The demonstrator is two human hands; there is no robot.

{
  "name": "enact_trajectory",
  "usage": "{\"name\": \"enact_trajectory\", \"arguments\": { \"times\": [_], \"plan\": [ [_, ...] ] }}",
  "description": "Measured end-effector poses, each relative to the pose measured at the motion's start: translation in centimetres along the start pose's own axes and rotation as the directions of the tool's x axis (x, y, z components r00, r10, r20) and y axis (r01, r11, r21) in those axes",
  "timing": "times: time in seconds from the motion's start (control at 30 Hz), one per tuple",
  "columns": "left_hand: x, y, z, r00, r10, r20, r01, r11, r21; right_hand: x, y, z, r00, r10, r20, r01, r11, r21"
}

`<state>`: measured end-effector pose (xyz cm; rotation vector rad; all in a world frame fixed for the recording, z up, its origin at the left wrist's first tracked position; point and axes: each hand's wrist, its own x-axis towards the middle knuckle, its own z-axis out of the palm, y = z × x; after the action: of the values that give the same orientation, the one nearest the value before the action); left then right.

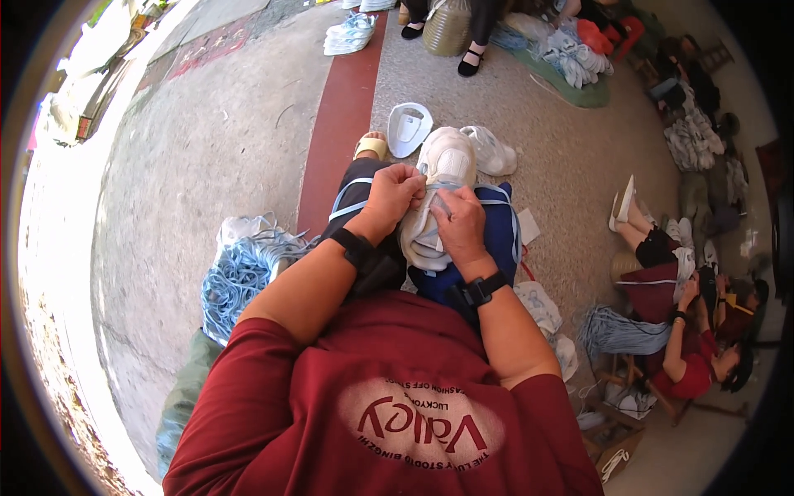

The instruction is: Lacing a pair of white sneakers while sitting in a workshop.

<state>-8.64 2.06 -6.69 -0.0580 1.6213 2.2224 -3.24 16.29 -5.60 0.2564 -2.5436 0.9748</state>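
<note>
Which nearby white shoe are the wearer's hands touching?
The shoe on the lap, between left hand and right hand; the second shoe, beyond at right, is untouched.

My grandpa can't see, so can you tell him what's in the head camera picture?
Someone's left hand and right hand are working close together on top of a white shoe. A heap of blue laces lies at left, and a person in red sits at right.

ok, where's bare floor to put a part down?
Widest: grey concrete left of the red-brown strip, above the blue laces. Also speckled floor between the loose white shoe and green sheet. Crowded: the knees, with left hand and right hand at the upright-toed shoe; lower right, around the lace bundle.
</note>
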Motion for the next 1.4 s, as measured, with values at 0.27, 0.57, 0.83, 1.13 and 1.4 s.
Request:
{"name": "enact_trajectory", "arguments": {
  "times": [0.27, 0.57, 0.83, 1.13, 1.4],
  "plan": [
    [0.2, 0.0, 0.1, 0.997, 0.077, -0.019, -0.074, 0.989, 0.129, -0.1, 0.0, -0.1, 1.000, 0.011, 0.023, -0.010, 1.000, -0.026],
    [0.7, -1.0, 0.3, 0.981, 0.187, -0.055, -0.170, 0.960, 0.221, -0.1, -0.2, -0.4, 1.000, 0.009, 0.012, -0.009, 1.000, 0.011],
    [0.1, -0.6, 0.4, 0.965, 0.239, -0.109, -0.116, 0.759, 0.640, 0.1, 0.3, -0.2, 1.000, 0.003, 0.024, -0.003, 1.000, -0.007],
    [-2.1, 1.2, 2.4, 0.874, 0.340, 0.346, -0.390, 0.067, 0.919, 0.4, 0.3, 0.3, 0.998, 0.059, 0.038, -0.056, 0.997, -0.061],
    [-1.2, 0.6, -0.5, 0.896, 0.281, 0.343, -0.433, 0.390, 0.813, 0.7, -0.3, -0.4, 0.991, 0.008, 0.135, 0.017, 0.982, -0.187]
  ]
}}
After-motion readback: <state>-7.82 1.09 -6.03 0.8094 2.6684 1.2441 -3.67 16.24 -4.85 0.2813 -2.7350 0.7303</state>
